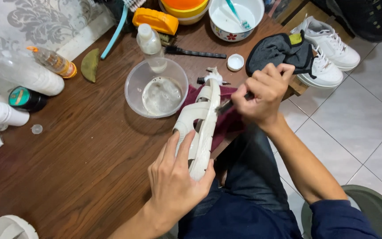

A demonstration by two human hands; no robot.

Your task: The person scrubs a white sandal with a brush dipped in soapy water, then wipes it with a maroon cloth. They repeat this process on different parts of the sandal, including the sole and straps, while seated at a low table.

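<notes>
My left hand grips the near end of a white sandal, held on its side over the wooden table's edge. My right hand is closed on a small dark-handled brush whose bristles touch the sandal's side near the strap. A maroon cloth lies under the sandal. Just left of the sandal stands a clear plastic bowl with soapy water in it.
Bottles and jars line the table's left side. A clear bottle, a black brush, a white cap, an orange brush and a white bowl sit at the back. White sneakers with a grey cloth stand right.
</notes>
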